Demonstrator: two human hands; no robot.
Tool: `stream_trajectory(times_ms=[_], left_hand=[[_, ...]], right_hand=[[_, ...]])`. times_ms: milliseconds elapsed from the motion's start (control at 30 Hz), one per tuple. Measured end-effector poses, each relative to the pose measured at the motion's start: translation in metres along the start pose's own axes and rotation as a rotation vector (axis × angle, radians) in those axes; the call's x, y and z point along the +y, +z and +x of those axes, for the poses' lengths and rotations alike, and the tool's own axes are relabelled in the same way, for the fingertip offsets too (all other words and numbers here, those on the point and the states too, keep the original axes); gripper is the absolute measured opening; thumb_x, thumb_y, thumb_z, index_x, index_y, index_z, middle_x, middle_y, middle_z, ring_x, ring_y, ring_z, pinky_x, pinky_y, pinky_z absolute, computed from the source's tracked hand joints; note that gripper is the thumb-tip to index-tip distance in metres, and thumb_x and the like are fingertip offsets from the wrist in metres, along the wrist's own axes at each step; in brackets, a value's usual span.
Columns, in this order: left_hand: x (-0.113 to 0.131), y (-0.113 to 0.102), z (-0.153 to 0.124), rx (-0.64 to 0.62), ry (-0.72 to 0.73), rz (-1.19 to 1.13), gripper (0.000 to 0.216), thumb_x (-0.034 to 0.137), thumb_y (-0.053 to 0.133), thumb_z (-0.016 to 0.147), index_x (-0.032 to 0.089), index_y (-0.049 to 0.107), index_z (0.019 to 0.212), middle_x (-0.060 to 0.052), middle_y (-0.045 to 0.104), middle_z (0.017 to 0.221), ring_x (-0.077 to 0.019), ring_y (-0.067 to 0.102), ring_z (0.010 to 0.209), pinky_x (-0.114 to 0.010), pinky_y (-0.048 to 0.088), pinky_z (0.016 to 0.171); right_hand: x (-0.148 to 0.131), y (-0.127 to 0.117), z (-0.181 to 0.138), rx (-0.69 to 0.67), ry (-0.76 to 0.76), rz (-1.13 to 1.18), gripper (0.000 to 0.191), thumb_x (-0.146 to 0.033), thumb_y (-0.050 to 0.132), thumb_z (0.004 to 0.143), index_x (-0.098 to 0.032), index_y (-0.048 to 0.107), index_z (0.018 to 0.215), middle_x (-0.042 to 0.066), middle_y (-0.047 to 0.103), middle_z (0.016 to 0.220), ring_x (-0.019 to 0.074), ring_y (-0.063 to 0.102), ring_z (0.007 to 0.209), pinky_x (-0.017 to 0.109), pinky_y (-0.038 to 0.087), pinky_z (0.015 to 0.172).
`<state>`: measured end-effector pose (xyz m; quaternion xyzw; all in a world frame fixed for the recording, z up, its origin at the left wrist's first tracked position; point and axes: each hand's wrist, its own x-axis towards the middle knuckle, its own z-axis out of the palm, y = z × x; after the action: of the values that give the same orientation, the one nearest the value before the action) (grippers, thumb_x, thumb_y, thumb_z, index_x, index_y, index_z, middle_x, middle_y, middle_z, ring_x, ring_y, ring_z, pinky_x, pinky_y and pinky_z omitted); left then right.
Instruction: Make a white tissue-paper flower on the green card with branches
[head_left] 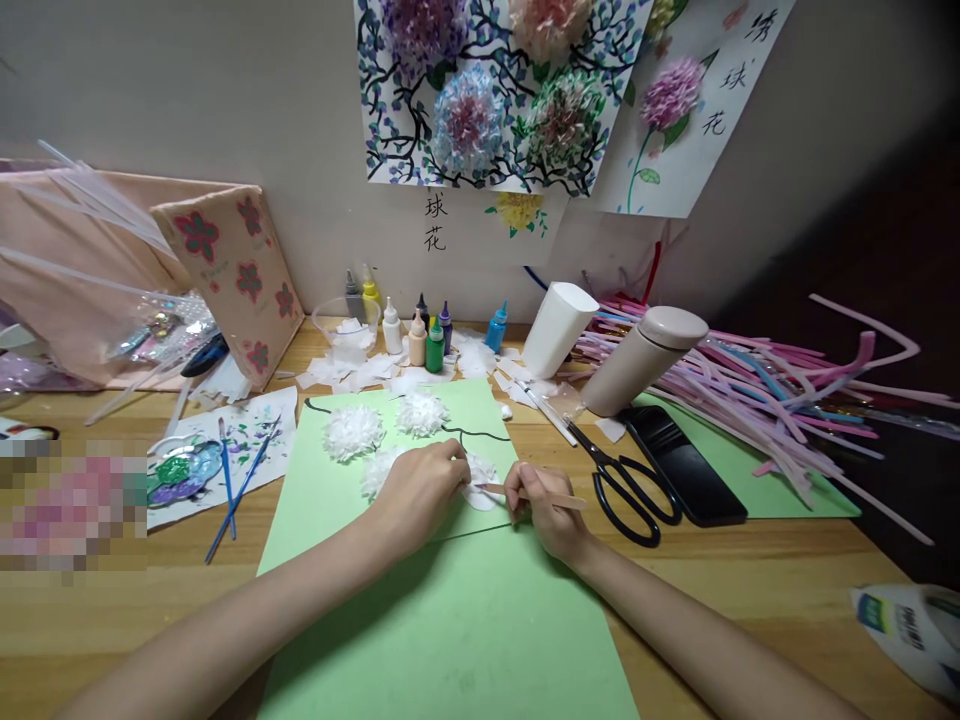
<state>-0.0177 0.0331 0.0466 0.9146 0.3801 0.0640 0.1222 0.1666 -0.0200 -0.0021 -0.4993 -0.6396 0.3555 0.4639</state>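
Note:
Fluffy white paper flowers stand out on a light green sheet (450, 620): one at left (353, 433), one at the top (421, 412). A third flower (375, 475) is partly covered by my left hand (424, 490). That hand is pinched closed over a flower at lower right (484, 492); whatever its fingertips hold is hidden. From the other side, my right hand (551, 510) grips a flat wooden stick (566, 500), its tip at that flower's white petals. Dark painted stems (480, 434) run between the flowers.
Black-handled scissors (626, 485) and a phone (684, 465) lie to the right, near a tilted tumbler (645, 360) and a white cup (559, 330). Paint bottles (435, 346) and paper scraps (352, 372) line the back. Brushes (244, 500) cross at left, by a palette (184, 470).

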Motion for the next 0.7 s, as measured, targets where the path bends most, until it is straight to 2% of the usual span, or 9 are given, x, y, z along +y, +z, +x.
stream_trajectory(times_ms=[333, 567, 700], left_hand=[[-0.004, -0.004, 0.0021, 0.003, -0.065, 0.005, 0.02, 0.014, 0.043, 0.085, 0.019, 0.062, 0.082, -0.004, 0.063, 0.085, -0.0167, 0.058, 0.074, -0.024, 0.037, 0.058], [-0.0064, -0.0011, 0.0005, -0.042, -0.114, -0.052, 0.018, 0.012, 0.048, 0.08, 0.02, 0.058, 0.092, -0.004, 0.064, 0.092, -0.019, 0.06, 0.081, -0.025, 0.039, 0.063], [-0.0094, 0.0018, 0.0005, -0.023, -0.101, -0.087, 0.019, 0.008, 0.044, 0.08, 0.018, 0.056, 0.089, -0.006, 0.063, 0.088, -0.0192, 0.059, 0.078, -0.026, 0.039, 0.062]], right_hand=[[-0.0059, 0.0016, 0.0047, -0.04, 0.055, 0.025, 0.047, -0.043, 0.03, 0.096, -0.019, 0.05, 0.062, -0.002, 0.05, 0.052, 0.0117, 0.051, 0.049, 0.024, 0.039, 0.051], [-0.0011, 0.0028, 0.0041, -0.052, 0.061, 0.033, 0.046, -0.042, 0.03, 0.097, -0.019, 0.05, 0.062, -0.001, 0.052, 0.054, 0.0114, 0.051, 0.052, 0.023, 0.041, 0.053], [-0.002, 0.0041, 0.0058, -0.048, 0.068, 0.048, 0.045, -0.042, 0.031, 0.096, -0.019, 0.05, 0.064, -0.001, 0.053, 0.054, 0.0114, 0.05, 0.052, 0.023, 0.041, 0.055]])
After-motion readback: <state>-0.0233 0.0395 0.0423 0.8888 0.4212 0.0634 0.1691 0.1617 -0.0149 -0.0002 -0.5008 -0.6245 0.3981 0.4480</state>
